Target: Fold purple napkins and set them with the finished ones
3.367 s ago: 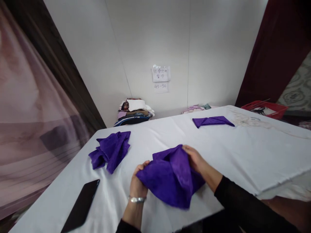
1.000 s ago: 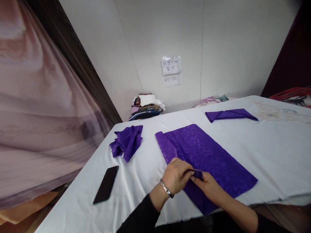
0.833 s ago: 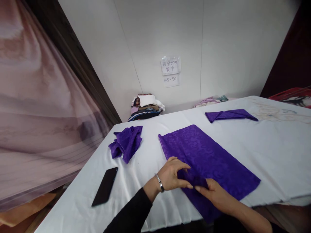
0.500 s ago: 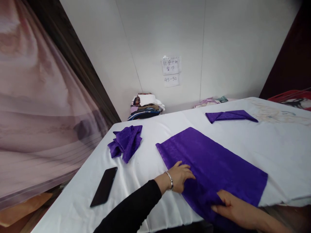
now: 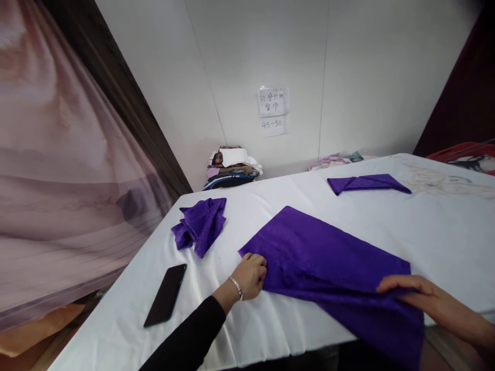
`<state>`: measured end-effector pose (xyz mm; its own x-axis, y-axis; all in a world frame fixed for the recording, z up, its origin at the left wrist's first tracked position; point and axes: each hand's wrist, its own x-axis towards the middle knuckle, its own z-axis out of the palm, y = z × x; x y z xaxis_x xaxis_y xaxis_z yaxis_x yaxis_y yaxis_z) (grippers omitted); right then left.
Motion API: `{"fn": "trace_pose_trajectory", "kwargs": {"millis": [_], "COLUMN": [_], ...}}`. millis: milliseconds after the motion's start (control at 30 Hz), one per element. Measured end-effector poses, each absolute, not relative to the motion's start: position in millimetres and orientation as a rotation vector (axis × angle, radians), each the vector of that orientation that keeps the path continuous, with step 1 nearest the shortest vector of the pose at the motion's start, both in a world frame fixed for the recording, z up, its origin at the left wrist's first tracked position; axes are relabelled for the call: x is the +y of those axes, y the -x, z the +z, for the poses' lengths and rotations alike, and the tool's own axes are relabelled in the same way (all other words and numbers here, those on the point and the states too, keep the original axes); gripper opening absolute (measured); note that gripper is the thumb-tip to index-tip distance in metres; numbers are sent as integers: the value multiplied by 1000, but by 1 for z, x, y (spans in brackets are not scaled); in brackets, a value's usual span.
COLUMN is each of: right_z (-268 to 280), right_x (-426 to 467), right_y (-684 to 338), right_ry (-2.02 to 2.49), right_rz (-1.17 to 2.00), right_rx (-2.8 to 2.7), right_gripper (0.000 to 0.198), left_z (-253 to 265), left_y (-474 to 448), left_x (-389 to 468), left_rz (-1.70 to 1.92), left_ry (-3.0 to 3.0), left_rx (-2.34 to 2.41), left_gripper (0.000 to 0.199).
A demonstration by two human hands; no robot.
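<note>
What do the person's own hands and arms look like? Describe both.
The left hand is ungloved, with a slim silver bracelet at the wrist and a black sleeve over the forearm. The right hand is ungloved too, with no bracelet visible.

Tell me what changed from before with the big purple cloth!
The large purple cloth was bunched up; now it's spread over the white-covered table, partly drooping off the near edge. The left hand moved left and the right hand moved right along it, after nearly meeting. The crumpled purple cloth, thin black phone and folded purple fabric strip stayed put.
</note>
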<state>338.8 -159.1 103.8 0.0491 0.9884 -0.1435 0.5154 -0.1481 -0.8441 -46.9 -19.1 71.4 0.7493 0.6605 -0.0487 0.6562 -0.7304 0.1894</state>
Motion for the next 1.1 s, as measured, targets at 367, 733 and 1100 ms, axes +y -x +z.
{"fn": "trace_pose_trajectory", "kwargs": {"millis": [367,733,1100], "right_z": [117,93,218], "right_x": [-156,-132,-8], "right_y": [-341,-361,-348], "right_ry": [1676,1667,1361], "right_rz": [1020,875,595], "right_rx": [-1143,-1276,-1196], "right_gripper": [27,36,51], "left_z": [63,58,201], "left_y": [66,76,69], "left_x": [2,-8,102], "left_rz": [90,506,1348], "left_ry": [-2329,-2068,-1755], "left_rx": [1705,1742,1635], "left_gripper": [64,11,13]}}
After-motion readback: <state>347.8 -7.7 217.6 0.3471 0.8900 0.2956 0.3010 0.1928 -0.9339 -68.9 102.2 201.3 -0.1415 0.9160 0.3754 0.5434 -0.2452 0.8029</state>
